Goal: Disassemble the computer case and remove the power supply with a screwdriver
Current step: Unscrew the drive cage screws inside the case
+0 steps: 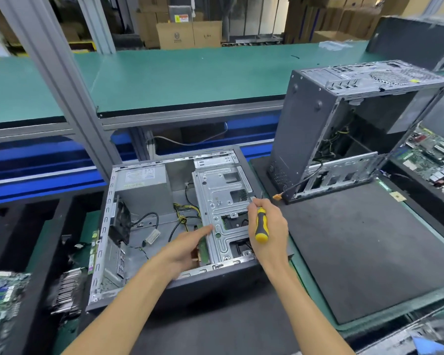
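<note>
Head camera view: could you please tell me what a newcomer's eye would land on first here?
Most striking is the yellow-and-black screwdriver gripped in the right hand, its tip at the metal drive cage of the open computer case lying flat at centre. The left hand reaches in with fingers extended toward the cage's left edge. The grey power supply sits in the case's far-left corner, and a second stripped case stands upright at right.

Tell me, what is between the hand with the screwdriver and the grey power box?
In the head view, the metal drive cage and yellow-black wires lie between the right hand and power supply.
</note>
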{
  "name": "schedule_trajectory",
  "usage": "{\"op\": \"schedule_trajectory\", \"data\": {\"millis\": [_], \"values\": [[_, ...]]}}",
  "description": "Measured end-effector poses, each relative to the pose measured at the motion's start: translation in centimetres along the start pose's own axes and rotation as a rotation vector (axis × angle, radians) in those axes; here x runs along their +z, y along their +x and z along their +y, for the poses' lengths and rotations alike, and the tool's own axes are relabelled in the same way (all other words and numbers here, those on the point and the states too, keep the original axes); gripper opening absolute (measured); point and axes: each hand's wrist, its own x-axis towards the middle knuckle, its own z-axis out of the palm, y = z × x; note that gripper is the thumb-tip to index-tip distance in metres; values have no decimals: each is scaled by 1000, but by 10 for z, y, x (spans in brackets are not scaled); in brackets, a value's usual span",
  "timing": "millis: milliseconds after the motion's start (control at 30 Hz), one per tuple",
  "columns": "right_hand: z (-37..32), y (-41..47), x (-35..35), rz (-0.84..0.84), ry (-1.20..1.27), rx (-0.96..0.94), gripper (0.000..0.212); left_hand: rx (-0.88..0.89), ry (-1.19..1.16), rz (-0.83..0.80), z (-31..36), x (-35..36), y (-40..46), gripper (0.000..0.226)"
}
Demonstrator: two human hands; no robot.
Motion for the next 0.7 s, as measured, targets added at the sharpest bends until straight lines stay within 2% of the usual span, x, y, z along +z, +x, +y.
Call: {"op": "schedule_trajectory", "data": {"millis": [67, 133, 267, 533, 700], "values": [[1, 0, -1, -13, 1, -17, 12, -39, -162, -82, 3, -5, -1, 30], [1, 0, -1, -12, 6, -14, 12, -40, -213, -128, 4, -9, -3, 28], [1, -1, -1, -11, 7, -21, 18, -21, -176, -135, 2, -9, -3, 29], [1, 1, 0, -17, -48, -11, 19, 25, -141, -45, -2, -8, 2, 34], [2, 1, 0, -26, -39, -3, 19, -29, -154, -105, -1, -13, 5, 36]]}}
